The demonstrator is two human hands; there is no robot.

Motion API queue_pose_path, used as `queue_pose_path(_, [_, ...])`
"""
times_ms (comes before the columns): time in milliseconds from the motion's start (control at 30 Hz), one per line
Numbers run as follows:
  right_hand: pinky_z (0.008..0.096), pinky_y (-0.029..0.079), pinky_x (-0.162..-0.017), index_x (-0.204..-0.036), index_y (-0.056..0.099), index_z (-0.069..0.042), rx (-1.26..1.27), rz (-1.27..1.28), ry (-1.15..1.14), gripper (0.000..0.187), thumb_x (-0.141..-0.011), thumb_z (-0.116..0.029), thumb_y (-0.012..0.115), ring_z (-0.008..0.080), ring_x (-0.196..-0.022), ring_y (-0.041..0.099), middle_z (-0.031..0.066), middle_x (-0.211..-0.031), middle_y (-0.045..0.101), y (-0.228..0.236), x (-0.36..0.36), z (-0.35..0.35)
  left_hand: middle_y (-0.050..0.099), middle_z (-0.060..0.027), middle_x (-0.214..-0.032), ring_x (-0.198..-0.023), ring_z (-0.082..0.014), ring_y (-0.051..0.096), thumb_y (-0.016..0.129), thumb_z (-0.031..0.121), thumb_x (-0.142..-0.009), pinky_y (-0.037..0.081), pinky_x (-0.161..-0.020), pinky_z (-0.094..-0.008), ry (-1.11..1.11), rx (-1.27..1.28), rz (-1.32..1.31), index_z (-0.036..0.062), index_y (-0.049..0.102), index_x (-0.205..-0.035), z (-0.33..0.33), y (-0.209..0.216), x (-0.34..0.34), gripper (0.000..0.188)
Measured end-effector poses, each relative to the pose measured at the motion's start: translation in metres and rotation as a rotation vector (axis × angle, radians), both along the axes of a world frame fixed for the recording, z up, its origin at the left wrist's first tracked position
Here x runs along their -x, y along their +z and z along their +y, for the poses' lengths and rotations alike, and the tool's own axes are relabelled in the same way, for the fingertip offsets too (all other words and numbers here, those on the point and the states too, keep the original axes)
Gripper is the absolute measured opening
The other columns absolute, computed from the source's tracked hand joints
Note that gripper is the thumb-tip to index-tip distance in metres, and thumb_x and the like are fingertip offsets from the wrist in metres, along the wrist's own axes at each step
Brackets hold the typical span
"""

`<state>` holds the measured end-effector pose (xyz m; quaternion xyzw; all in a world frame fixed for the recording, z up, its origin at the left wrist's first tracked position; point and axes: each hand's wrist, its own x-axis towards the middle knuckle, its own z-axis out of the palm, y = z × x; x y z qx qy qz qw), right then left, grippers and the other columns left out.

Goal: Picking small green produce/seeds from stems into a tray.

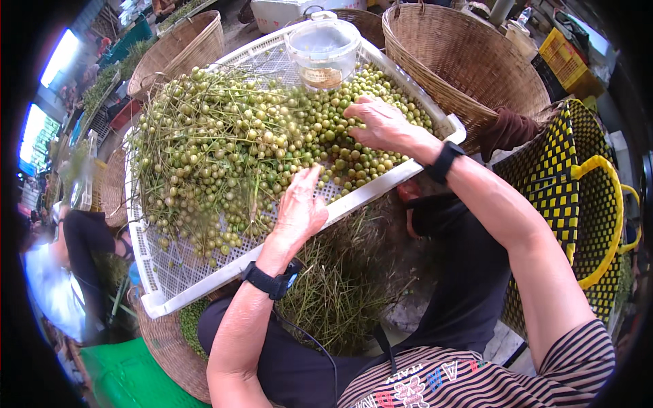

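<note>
A white mesh tray (pixel 224 277) lies before me, heaped with small round green berries. On its left side the berries still hang on a tangle of thin stems (pixel 204 129); loose berries (pixel 394 95) cover the right side. My left hand (pixel 299 207) is at the near edge of the heap, fingers stretched out and touching berries. To its right and farther off, my right hand (pixel 384 126) hovers over the loose berries with its fingers bent and apart; nothing shows between them. A clear plastic tub (pixel 298 53) stands at the tray's far edge.
Large wicker baskets (pixel 452 61) stand beyond the tray, another basket (pixel 180 51) at far left. A black-and-yellow woven bag (pixel 554 211) is at my right. Stripped stems (pixel 333 292) lie below the tray. Another person (pixel 58 279) sits at left, near a green plastic surface (pixel 132 374).
</note>
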<state>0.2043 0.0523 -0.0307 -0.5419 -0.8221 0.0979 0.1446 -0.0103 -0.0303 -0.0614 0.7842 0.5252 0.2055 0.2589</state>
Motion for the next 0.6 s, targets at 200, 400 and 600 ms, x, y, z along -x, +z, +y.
queue_pose_path(200, [0.0421, 0.037, -0.088, -0.114, 0.053, -0.010, 0.107, -0.056, 0.251, 0.056, -0.067, -0.035, 0.070, 0.0352, -0.103, 0.042, 0.0146, -0.118, 0.045, -0.022, 0.021, 0.021, 0.044, -0.0228, -0.122, -0.116, -0.0362, 0.040, 0.051, 0.008, -0.075, 0.034, -0.098, -0.0403, -0.087, -0.106, 0.018, -0.0008, 0.048, -0.116, 0.013, -0.024, -0.013, 0.042])
queue_pose_path(400, [0.0414, 0.038, -0.081, -0.101, 0.059, -0.015, -0.029, -0.131, 0.557, 0.035, -0.067, -0.021, 0.066, 0.0279, -0.097, 0.046, 0.0075, -0.102, 0.051, -0.020, -0.023, 0.017, 0.039, -0.0219, -0.129, -0.121, -0.0367, 0.034, 0.050, 0.010, -0.078, 0.030, -0.101, -0.0403, -0.125, -0.050, 0.105, 0.0009, 0.050, -0.115, 0.014, -0.018, -0.013, 0.038])
queue_pose_path(600, [0.0412, 0.038, -0.083, -0.092, 0.064, -0.011, -0.142, -0.217, 0.421, 0.027, -0.067, -0.022, 0.066, 0.0284, -0.099, 0.048, 0.0089, -0.100, 0.056, -0.014, -0.041, 0.046, 0.050, -0.0195, -0.118, -0.111, -0.0323, 0.047, 0.055, 0.008, -0.077, 0.038, -0.095, -0.0365, -0.042, -0.131, 0.048, 0.0007, 0.055, -0.109, 0.016, -0.013, 0.017, 0.033])
